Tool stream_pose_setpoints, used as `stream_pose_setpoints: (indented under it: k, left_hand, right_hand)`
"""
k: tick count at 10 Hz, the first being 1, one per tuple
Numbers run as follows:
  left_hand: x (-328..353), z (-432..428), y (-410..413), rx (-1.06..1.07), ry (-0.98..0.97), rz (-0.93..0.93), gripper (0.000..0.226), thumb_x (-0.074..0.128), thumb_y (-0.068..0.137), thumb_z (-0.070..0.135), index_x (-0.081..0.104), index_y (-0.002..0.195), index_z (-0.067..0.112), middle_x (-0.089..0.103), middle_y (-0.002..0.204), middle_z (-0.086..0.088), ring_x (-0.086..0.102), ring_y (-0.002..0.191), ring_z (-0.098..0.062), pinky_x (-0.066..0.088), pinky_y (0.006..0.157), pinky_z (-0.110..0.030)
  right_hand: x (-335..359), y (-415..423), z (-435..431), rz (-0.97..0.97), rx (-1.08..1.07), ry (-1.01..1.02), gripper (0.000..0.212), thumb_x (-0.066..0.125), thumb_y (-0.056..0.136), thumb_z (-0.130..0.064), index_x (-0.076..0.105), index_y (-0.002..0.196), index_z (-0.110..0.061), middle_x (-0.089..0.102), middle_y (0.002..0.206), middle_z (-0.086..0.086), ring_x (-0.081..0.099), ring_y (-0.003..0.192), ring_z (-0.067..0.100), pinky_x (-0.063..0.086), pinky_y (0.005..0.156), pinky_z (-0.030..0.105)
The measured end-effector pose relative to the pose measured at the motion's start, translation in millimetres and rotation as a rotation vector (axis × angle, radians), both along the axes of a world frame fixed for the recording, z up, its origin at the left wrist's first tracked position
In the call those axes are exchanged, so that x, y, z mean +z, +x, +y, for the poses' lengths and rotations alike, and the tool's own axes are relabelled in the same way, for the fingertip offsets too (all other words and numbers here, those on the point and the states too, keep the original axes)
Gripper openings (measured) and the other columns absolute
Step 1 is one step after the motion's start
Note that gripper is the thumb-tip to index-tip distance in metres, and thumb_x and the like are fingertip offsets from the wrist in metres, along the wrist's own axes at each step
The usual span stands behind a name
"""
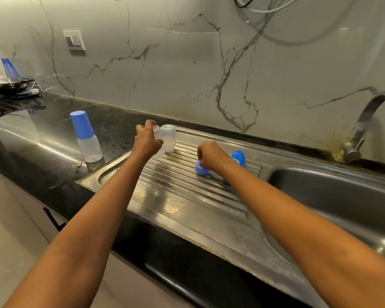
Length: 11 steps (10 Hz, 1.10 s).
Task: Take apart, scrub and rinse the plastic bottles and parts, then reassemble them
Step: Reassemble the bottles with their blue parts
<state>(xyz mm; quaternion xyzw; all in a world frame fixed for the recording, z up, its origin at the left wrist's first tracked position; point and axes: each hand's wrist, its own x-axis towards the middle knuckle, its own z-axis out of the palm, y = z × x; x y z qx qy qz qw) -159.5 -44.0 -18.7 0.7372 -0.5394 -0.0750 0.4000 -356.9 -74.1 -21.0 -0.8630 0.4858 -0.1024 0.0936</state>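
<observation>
Head view, centre of the frame: my left hand [146, 142] curls round a clear bottle body [157, 132], fingers wrapped on its side. It sits just beside a second clear bottle [169, 138] standing upside down on the ribbed drainboard [187, 196]. Right of centre, my right hand [211, 155] closes over a blue piece [201, 169] low on the ribs, gripping it from above (my knuckles hide how much I have). A blue cap [238, 157] lies just behind that wrist. At the left, a capped bottle [88, 141] stands on the dark counter. These look light, thin-walled and probably wet and slick, so I'd hold the body gently at mid-height and take the blue piece by its outer edge.
</observation>
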Motion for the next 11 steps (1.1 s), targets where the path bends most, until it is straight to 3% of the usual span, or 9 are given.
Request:
stream_pose_setpoints:
  k: [2, 4, 5, 6, 7, 8, 9, 10, 11]
  left_hand:
    - [49, 24, -39, -0.091, -0.111, 0.127, 0.060, 0.071, 0.086, 0.015, 0.040, 0.138, 0.013, 0.038, 0.137, -0.021, 0.046, 0.122, -0.036, 0.041, 0.104, -0.044]
    - [84, 27, -121, -0.254, -0.089, 0.365, 0.065, 0.077, 0.080, 0.018, 0.041, 0.134, 0.016, 0.046, 0.133, -0.015, 0.056, 0.113, -0.032, 0.056, 0.088, -0.046]
    - [98, 29, -165, -0.325, -0.135, 0.447, 0.064, 0.078, 0.079, 0.017, 0.041, 0.130, 0.014, 0.048, 0.125, -0.009, 0.059, 0.107, -0.027, 0.057, 0.084, -0.044]
    - [110, 35, -210, -0.447, -0.228, 0.673, 0.056, 0.078, 0.079, 0.017, 0.042, 0.123, 0.016, 0.052, 0.125, -0.012, 0.063, 0.103, -0.027, 0.059, 0.076, -0.040]
    - [112, 51, -251, -0.675, -0.293, 1.057, 0.047, 0.071, 0.085, 0.011, 0.041, 0.121, 0.014, 0.056, 0.120, -0.013, 0.064, 0.102, -0.028, 0.058, 0.081, -0.039]
    - [74, 60, -292, -0.900, -0.248, 1.358, 0.047, 0.067, 0.087, 0.011, 0.043, 0.128, 0.009, 0.053, 0.132, -0.018, 0.059, 0.115, -0.035, 0.053, 0.094, -0.043]
    - [7, 64, -339, -0.799, 0.116, 0.938, 0.046, 0.072, 0.084, 0.015, 0.051, 0.124, 0.009, 0.054, 0.130, -0.017, 0.053, 0.121, -0.040, 0.051, 0.095, -0.045]
    - [-41, 67, -373, -0.470, 0.277, 0.252, 0.061, 0.077, 0.078, 0.012, 0.045, 0.129, 0.013, 0.048, 0.131, -0.014, 0.053, 0.117, -0.031, 0.051, 0.091, -0.037]
    - [-45, 64, -380, -0.450, 0.240, 0.587, 0.062, 0.077, 0.080, 0.015, 0.042, 0.131, 0.011, 0.047, 0.130, -0.014, 0.054, 0.115, -0.030, 0.056, 0.088, -0.043]
  right_hand:
    - [37, -53, 20, -0.339, 0.049, -0.092, 0.015, 0.067, 0.082, -0.003, 0.068, 0.097, 0.000, 0.068, 0.099, 0.015, 0.063, 0.088, 0.023, 0.048, 0.073, 0.028]
    - [85, -155, 50, -0.420, -0.102, -0.205, 0.012, 0.069, 0.081, -0.006, 0.070, 0.093, -0.003, 0.069, 0.090, 0.013, 0.059, 0.074, 0.015, 0.045, 0.063, 0.013]
    - [114, -214, 68, -0.706, -0.150, -0.098, 0.010, 0.072, 0.080, 0.000, 0.068, 0.089, 0.000, 0.069, 0.086, 0.018, 0.066, 0.075, 0.024, 0.058, 0.071, 0.030]
    - [138, -266, 95, -1.183, -0.074, 0.116, 0.011, 0.064, 0.084, 0.006, 0.063, 0.084, -0.004, 0.069, 0.078, 0.006, 0.068, 0.075, 0.017, 0.059, 0.070, 0.028]
    - [137, -314, 115, -1.555, 0.083, 0.235, 0.013, 0.064, 0.080, -0.001, 0.065, 0.091, -0.006, 0.072, 0.081, 0.002, 0.069, 0.080, 0.013, 0.056, 0.072, 0.021]
    - [83, -356, 118, -1.744, -0.004, 0.415, 0.019, 0.061, 0.080, -0.003, 0.077, 0.079, -0.013, 0.072, 0.079, 0.002, 0.069, 0.070, 0.008, 0.055, 0.062, 0.014]
    - [2, -395, 114, -0.594, -0.302, 0.300, 0.019, 0.061, 0.076, 0.010, 0.075, 0.079, -0.002, 0.070, 0.067, 0.002, 0.062, 0.057, 0.005, 0.053, 0.058, 0.017]
    - [-49, -417, 110, 0.207, -0.332, 0.330, 0.018, 0.063, 0.066, 0.003, 0.072, 0.082, -0.001, 0.066, 0.066, 0.003, 0.062, 0.064, 0.014, 0.056, 0.067, 0.027]
    - [-39, -418, 114, -0.320, -0.364, 0.100, 0.019, 0.066, 0.077, 0.007, 0.070, 0.090, -0.007, 0.070, 0.080, 0.009, 0.064, 0.071, 0.015, 0.054, 0.062, 0.020]
